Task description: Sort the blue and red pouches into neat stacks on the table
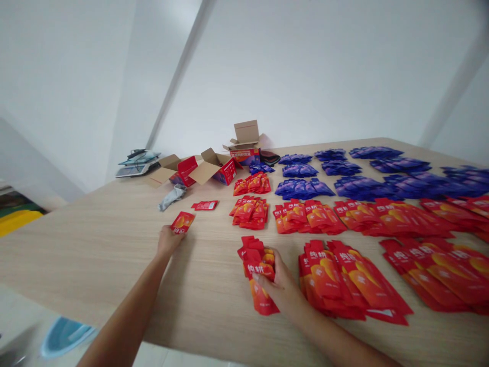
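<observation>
My left hand [169, 241] is closed on one red sachet [183, 222], held just above the table at the left. Beyond it, another red sachet [205, 205] lies by itself on the wood. My right hand [281, 285] grips a small bundle of red sachets [258, 270] with orange fruit printed on them, its fingers wrapped round the right side. Just right of that hand lies a large pile of red sachets [340, 278]. Smaller heaps of red sachets [249, 211] sit farther back, past the bundle.
Rows of blue-purple sachets [305, 188] cover the table's [114, 244] back right. Open cartons [225, 171] stand along the back, near a crumpled grey cloth [171, 197] and a scale [135, 165]. A blue basin [66, 336] is on the floor at lower left.
</observation>
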Demonstrator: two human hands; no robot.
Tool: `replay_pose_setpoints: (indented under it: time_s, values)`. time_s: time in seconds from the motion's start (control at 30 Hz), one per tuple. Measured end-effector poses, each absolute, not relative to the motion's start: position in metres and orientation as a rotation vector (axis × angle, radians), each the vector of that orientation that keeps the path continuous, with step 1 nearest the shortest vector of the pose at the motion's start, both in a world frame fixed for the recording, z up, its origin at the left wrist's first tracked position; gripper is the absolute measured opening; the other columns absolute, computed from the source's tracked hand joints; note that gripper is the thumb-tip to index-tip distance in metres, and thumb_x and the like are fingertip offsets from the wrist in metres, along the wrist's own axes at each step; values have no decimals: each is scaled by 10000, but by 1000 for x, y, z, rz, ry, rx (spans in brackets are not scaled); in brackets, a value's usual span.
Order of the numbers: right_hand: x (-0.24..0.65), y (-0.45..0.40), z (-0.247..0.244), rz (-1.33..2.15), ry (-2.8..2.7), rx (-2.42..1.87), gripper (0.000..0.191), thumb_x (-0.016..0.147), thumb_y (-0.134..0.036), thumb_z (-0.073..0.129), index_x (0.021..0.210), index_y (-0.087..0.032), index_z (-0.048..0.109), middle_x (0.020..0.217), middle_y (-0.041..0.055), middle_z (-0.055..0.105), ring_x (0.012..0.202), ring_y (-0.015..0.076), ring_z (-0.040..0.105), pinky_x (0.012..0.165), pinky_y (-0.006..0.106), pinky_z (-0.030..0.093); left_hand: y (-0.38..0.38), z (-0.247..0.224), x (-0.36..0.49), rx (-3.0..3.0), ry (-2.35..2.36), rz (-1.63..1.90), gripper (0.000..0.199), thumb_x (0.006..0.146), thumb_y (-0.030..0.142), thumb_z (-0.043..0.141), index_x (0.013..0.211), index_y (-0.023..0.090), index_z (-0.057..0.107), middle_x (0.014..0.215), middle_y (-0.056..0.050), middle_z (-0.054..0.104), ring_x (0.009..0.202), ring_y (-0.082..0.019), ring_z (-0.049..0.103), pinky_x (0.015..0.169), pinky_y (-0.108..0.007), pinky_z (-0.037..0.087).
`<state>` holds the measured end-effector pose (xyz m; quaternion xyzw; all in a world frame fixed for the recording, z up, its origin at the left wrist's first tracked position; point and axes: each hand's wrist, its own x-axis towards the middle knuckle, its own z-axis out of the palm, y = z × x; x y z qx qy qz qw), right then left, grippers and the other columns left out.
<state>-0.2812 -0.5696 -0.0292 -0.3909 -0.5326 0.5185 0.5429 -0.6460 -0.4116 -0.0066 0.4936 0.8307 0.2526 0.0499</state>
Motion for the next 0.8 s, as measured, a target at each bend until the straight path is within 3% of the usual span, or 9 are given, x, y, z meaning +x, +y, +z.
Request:
replay_pose_setpoints:
  time_s: [0.1, 0.2, 0.37, 0.5, 0.67, 0.8]
  values:
    - [-281, -570, -29, 1271, -1277, -883, 339, 803, -244, 596, 1114, -219, 465, 1037, 53, 632, 930, 200, 611, 860, 354, 476, -433, 5, -638, 1476, 2082, 1067, 533, 561, 333, 643, 1051, 140, 555, 754, -39, 673, 656, -216, 611, 586, -290, 451]
    - [-281, -573, -25, 1307, -1256, -782, 303, 821, -273, 603, 1089, -223, 470, 1019, 47, 628, 919, 194, 606, 832, 331, 479, -456, 29, -611, 1574, 1746, 1000, 424, 541, 321, 688, 928, 158, 625, 593, 12, 622, 527, -168, 545, 522, -266, 421]
    - [-284, -580, -11, 1427, -1223, -585, 315, 828, -324, 630, 1089, -251, 470, 1073, 44, 621, 955, 195, 603, 855, 339, 468, -489, 61, -525, 1626, 1349, 808, 198, 611, 311, 718, 717, 155, 654, 735, -43, 681, 686, -187, 602, 651, -278, 455]
    - [-286, -579, -12, 1436, -1182, -554, 335, 830, -346, 628, 1109, -251, 470, 1032, 43, 622, 911, 193, 613, 821, 336, 485, -506, 51, -460, 1580, 1177, 856, 142, 672, 274, 678, 656, 153, 605, 625, -3, 611, 579, -118, 521, 571, -218, 397]
    - [-280, -565, -27, 1058, -1214, -736, 362, 817, -310, 625, 1149, -250, 493, 1128, 61, 564, 1082, 226, 545, 969, 379, 424, -507, 32, -422, 1450, 1058, 1133, 213, 703, 323, 671, 654, 159, 543, 602, 24, 558, 530, -86, 442, 511, -186, 346]
    - [-277, -554, -40, 777, -1272, -805, 416, 767, -268, 660, 1167, -268, 546, 1232, 76, 518, 1195, 266, 476, 1041, 402, 370, -502, 34, -420, 1427, 1014, 1142, 316, 699, 410, 693, 639, 160, 511, 597, 23, 539, 532, -90, 442, 508, -190, 345]
